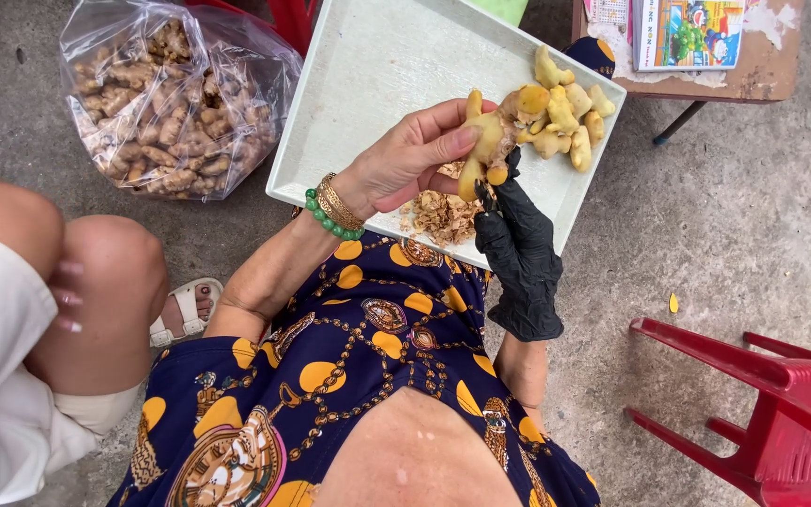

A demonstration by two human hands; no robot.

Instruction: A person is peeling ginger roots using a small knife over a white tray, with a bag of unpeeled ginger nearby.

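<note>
My left hand (404, 160), bare with a gold and a green bead bracelet, grips a half-peeled piece of ginger (482, 141) over a white tray (368, 75). My right hand (518, 246) wears a black glove and is closed just below the ginger; a small tool may be in it, but I cannot make it out. Several peeled yellow ginger pieces (565, 113) lie at the tray's right corner. A heap of brown peelings (443, 216) sits at the tray's near edge, under my hands.
A clear plastic bag of unpeeled ginger (171, 103) lies on the concrete at the left. Another person's bare knee (110, 291) and sandalled foot are at the left. A red plastic stool (781, 404) stands at the lower right, a low wooden table (762, 66) with booklets at the top right.
</note>
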